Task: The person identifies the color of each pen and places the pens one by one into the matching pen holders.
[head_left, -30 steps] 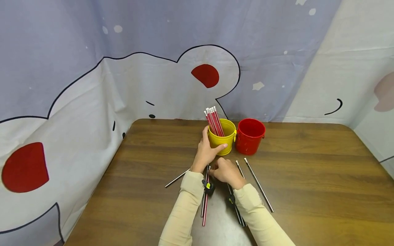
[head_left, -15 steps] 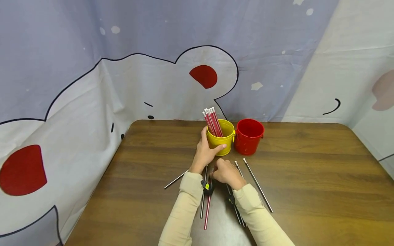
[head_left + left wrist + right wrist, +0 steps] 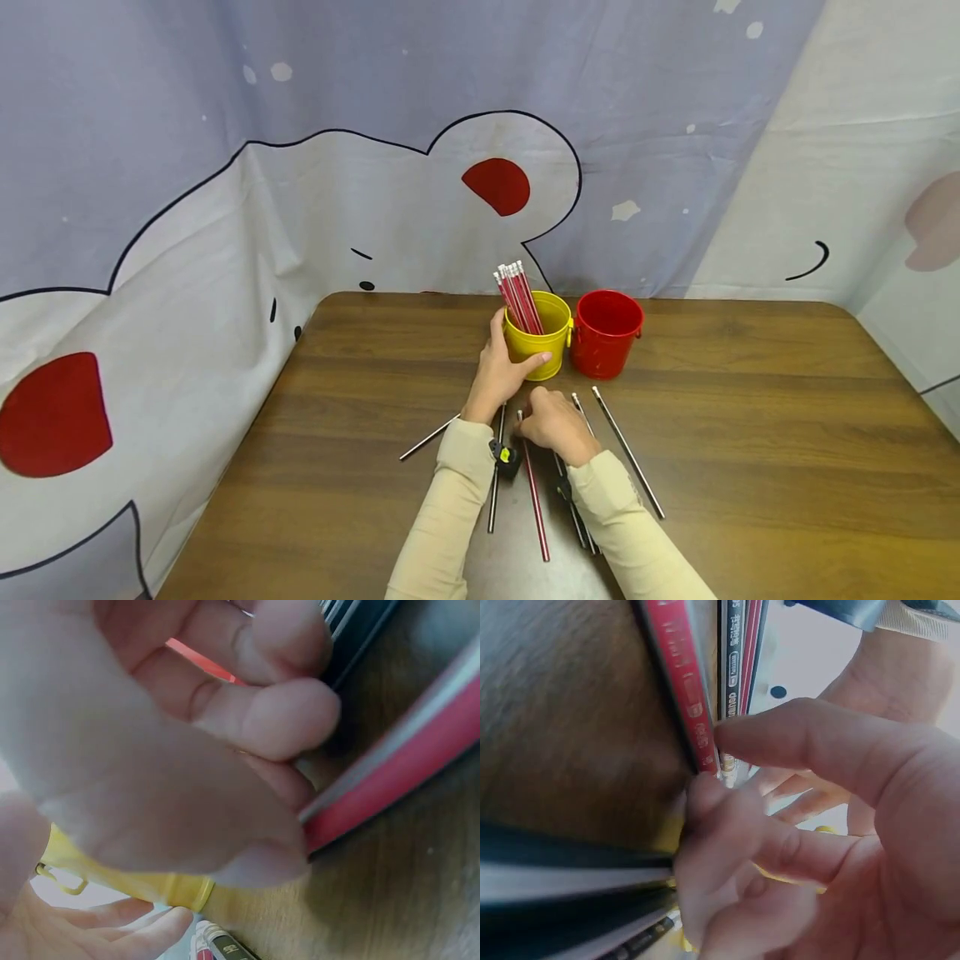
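My left hand (image 3: 497, 379) holds the yellow bucket (image 3: 551, 346), thumb across its front and a finger along its left side. Several red-striped pencils (image 3: 522, 298) stand leaning inside that bucket. Just in front, my right hand (image 3: 557, 427) pinches a red pencil (image 3: 536, 508) near its upper end, thumb against fingers. The right wrist view shows this pinch on the red pencil (image 3: 681, 675) close up. In the left wrist view, my right hand (image 3: 172, 787) covers much of the scene, with my left hand (image 3: 90, 930) at the yellow bucket (image 3: 150, 881) behind.
A red bucket (image 3: 606, 342) stands right beside the yellow one. Dark pencils lie on the wooden table (image 3: 750, 467): one pencil (image 3: 431, 437) at left, one pencil (image 3: 492, 500) below my left wrist, several pencils (image 3: 581, 525) partly under my right wrist, and one pencil (image 3: 630, 454) farther right.
The red pencil's near end has swung rightward, away from the dark pencil under my left wrist. My right hand has barely shifted; my left hand keeps its hold on the yellow bucket.
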